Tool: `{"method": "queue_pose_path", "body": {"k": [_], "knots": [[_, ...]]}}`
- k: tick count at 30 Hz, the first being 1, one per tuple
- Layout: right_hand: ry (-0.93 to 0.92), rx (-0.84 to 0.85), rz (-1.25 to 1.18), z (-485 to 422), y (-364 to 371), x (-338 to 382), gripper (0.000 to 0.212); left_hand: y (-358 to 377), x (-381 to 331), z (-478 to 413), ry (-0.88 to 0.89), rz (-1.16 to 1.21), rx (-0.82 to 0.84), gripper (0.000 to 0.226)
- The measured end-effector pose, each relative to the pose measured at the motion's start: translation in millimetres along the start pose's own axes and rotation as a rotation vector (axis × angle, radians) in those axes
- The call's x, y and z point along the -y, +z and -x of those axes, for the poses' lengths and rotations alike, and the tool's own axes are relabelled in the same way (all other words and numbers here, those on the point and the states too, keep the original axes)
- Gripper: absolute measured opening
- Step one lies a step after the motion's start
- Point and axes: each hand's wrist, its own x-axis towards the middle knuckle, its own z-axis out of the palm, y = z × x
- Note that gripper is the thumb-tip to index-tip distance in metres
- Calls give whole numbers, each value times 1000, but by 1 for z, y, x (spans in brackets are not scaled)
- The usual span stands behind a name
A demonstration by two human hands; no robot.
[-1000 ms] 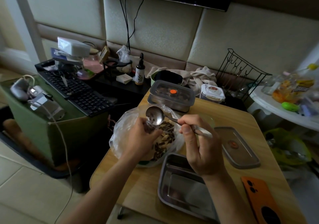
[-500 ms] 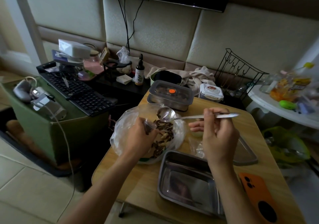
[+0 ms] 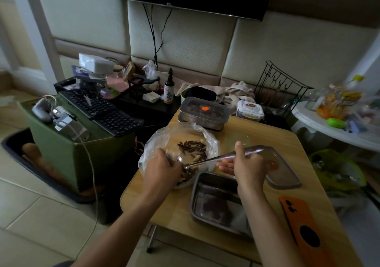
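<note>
A clear plastic bag (image 3: 164,141) lies open on the wooden table (image 3: 287,143), holding dark strips and pale nuts (image 3: 193,149). My left hand (image 3: 162,170) grips the bag's near edge. My right hand (image 3: 248,166) holds a metal spoon (image 3: 216,158) by its handle, and the spoon's bowl is down in the bag beside my left hand. An empty steel tray (image 3: 218,203) sits just in front of the bag, below my right wrist.
A lidded steel box (image 3: 203,112) stands behind the bag and a loose lid (image 3: 285,176) lies to the right. An orange phone (image 3: 302,227) rests near the front right corner. Keyboards (image 3: 102,110) on a green box stand left; a white side table (image 3: 320,126) right.
The spoon was lifted above the bag with its handle level; now its bowl has dipped down into the bag's contents. My left hand stays on the bag's edge.
</note>
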Motion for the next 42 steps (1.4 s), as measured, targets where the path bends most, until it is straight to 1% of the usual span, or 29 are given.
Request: {"method": "queue_pose_path", "body": {"k": [2, 5, 10, 14, 16, 19, 25, 30, 32, 35, 38, 42], "knots": [[43, 5, 26, 1, 1, 0, 44, -1, 3, 0, -32, -31, 12, 19], [45, 23, 89, 1, 1, 4, 40, -2, 10, -4, -75, -117, 30, 16], [-32, -40, 167, 1, -2, 16, 46, -1, 14, -4, -63, -230, 64, 20], [-85, -101, 215, -2, -3, 19, 40, 3, 17, -6, -29, -290, 78, 25], [-109, -120, 218, -4, -2, 19, 38, 3, 18, -7, -5, -329, 101, 30], [-129, -149, 199, -10, -3, 17, 36, 4, 17, -9, 17, -383, 123, 28], [-174, -176, 176, -19, -3, 11, 35, 7, 17, -11, -33, -406, 145, 34], [-248, -167, 161, -17, -4, 8, 32, 7, 15, -9, -28, -473, 191, 36], [-267, -148, 168, -16, -3, 7, 32, 7, 16, -9, -13, -490, 218, 34], [-260, -80, 171, -11, 1, 5, 32, 8, 15, -7, 41, -463, 294, 30], [-248, -43, 161, -6, 8, 1, 33, 8, 13, -4, 75, -450, 351, 19], [-225, -69, 141, -9, 5, 2, 32, 6, 13, -1, 74, -462, 362, 24]]}}
